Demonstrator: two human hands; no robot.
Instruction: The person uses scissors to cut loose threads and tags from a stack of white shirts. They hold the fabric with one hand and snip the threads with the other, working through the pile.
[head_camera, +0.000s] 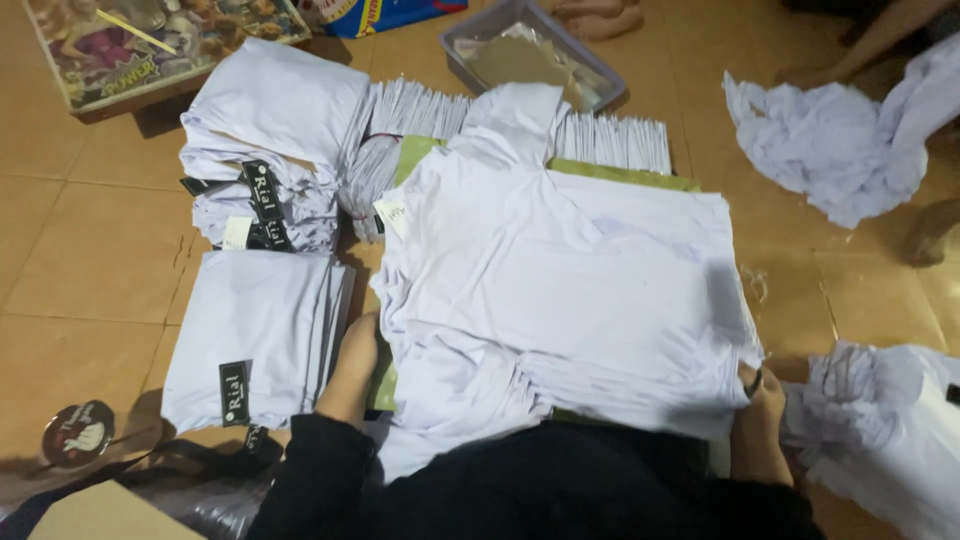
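Note:
A white shirt lies spread flat over a green board on the tiled floor, in the middle of the head view. My left hand rests at the shirt's near left edge, fingers tucked under the cloth. At the near right corner my right hand pinches the shirt's hem. Black sleeves cover both my arms.
A folded stack of white shirts with a black tag lies left. Another pile lies behind it. Bundled white tags, a grey tray, a picture board and loose white cloth lie further back. Crumpled white cloth lies right.

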